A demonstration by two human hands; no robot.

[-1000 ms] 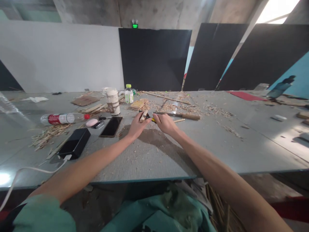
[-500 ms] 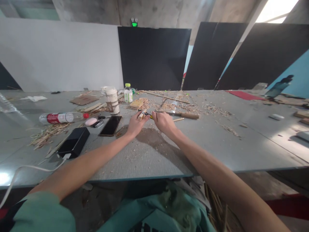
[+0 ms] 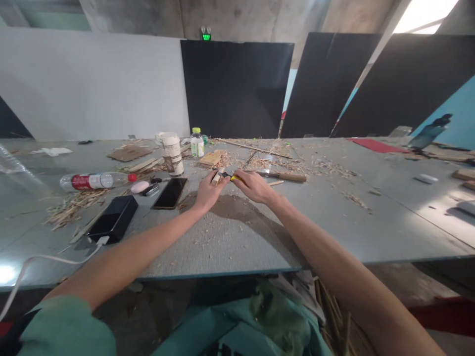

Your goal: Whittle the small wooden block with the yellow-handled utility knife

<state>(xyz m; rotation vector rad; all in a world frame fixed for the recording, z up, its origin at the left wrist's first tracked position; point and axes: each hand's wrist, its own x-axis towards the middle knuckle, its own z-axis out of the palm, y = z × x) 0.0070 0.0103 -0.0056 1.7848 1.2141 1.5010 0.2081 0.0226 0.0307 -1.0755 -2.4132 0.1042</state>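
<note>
My left hand [image 3: 210, 190] is closed around a short piece of light wood [image 3: 217, 177], its end pointing up and away from me. My right hand [image 3: 256, 187] grips a small cutting tool with a yellow and black handle [image 3: 233, 177], probably a utility knife. Its dark front end meets the wood beside my left thumb; the blade itself is too small to make out. Just beyond my right hand lies a long tool with a brown wooden handle [image 3: 292, 177]. A thin wood strip [image 3: 275, 183] rests near it.
Wood shavings [image 3: 260, 163] litter the grey table [image 3: 334, 227]. To the left are a phone [image 3: 169, 193], a black box [image 3: 113, 219] with a white cable, a lying bottle [image 3: 92, 181] and paper cups [image 3: 172, 155]. A small green-capped bottle [image 3: 197, 143] and a wood block [image 3: 211, 158] stand farther back.
My right hand has turned slightly and its wrist has shifted a little right, showing more of the yellow handle. My left hand keeps the wood in nearly the same place.
</note>
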